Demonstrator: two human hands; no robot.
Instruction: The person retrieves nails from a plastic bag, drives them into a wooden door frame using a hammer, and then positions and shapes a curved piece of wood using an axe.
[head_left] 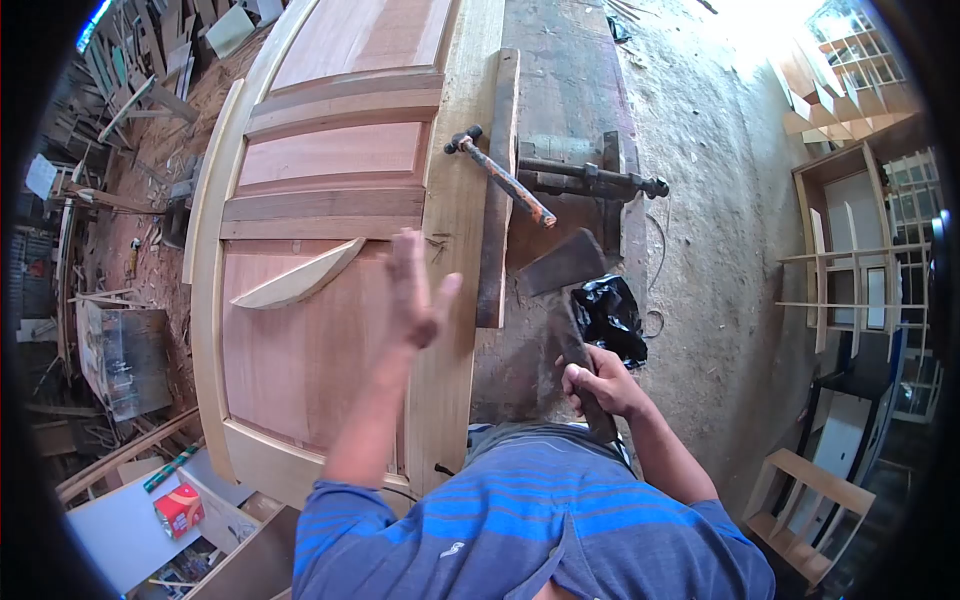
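My right hand (600, 382) is wrapped round the wooden handle of a hatchet (563, 264), whose broad dark head points up and away from me. My left hand (417, 292) is raised over the panelled wooden door (310, 350), with its fingers stretched out, slightly smeared by motion and holding nothing. On the door, left of that hand, lies a curved, pointed offcut of pale wood (300, 277). A hammer (500, 182) with a worn, paint-flecked handle rests across the door's right edge and a wooden batten (495, 250).
Right of the batten is a metal bar clamp (590, 178). A crumpled black plastic bag (612, 325) sits behind my right hand. Wooden shelf frames (850, 250) stand along the right side. At lower left, a red packet (180, 510) lies on a white board (115, 540).
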